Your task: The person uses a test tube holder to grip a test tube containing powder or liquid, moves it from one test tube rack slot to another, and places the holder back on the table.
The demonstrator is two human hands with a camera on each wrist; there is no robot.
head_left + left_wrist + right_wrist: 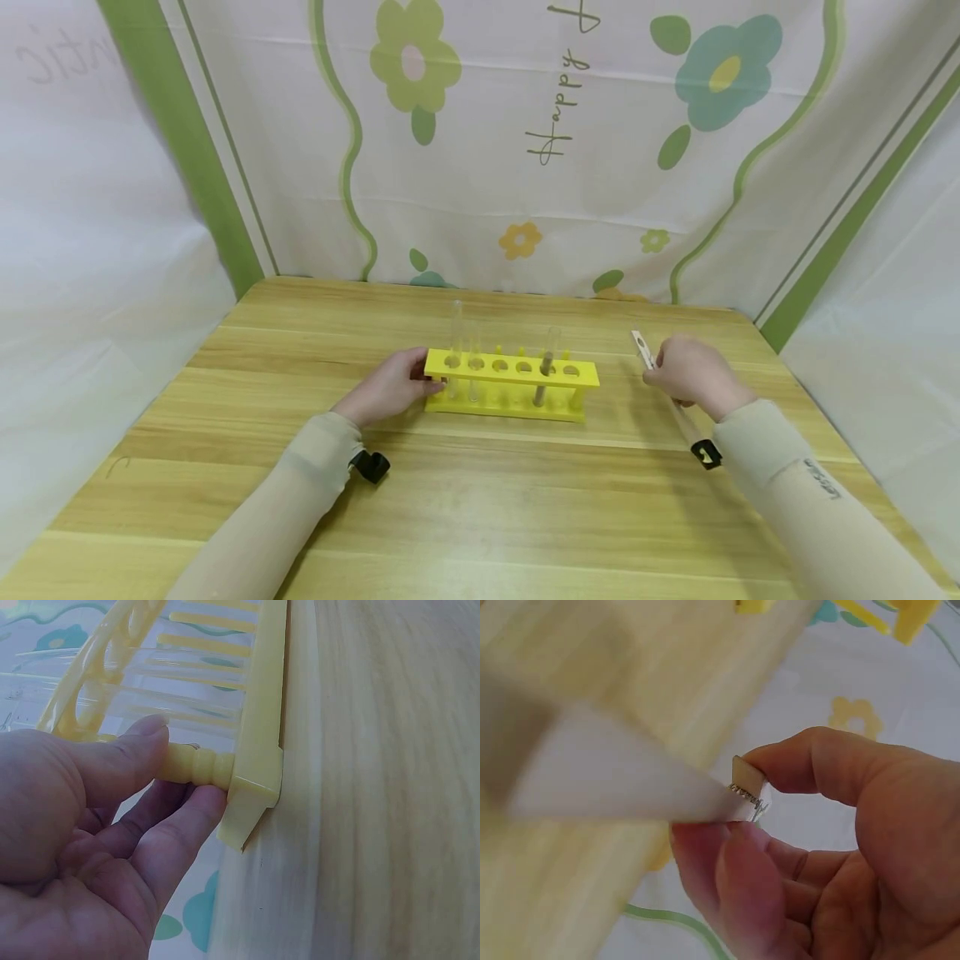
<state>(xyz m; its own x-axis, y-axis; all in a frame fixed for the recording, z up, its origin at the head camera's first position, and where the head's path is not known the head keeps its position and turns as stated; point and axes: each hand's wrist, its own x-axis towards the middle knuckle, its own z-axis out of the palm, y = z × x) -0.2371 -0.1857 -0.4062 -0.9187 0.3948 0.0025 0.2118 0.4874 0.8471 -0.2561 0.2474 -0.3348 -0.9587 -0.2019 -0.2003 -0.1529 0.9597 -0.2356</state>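
A yellow test tube rack (517, 372) stands on the wooden table. My left hand (390, 387) is at its left end, thumb and fingers pinching the end post (196, 766) in the left wrist view. Two clear test tubes (457, 325) stand in the leftmost holes; another test tube (547, 367), with dark grey contents, stands nearer the right end. Right of the rack, my right hand (693, 375) holds a wooden test tube clamp (642, 348) above the table. The right wrist view shows thumb and fingers pinching the clamp (630, 772) by its metal spring; its near end is blurred.
Under everything lies a light wood-grain tabletop (480, 508). A white floral cloth (465, 192) hangs behind the table's far edge, with more white cloth at both sides. A black wrist mount (371, 467) sits at the left cuff.
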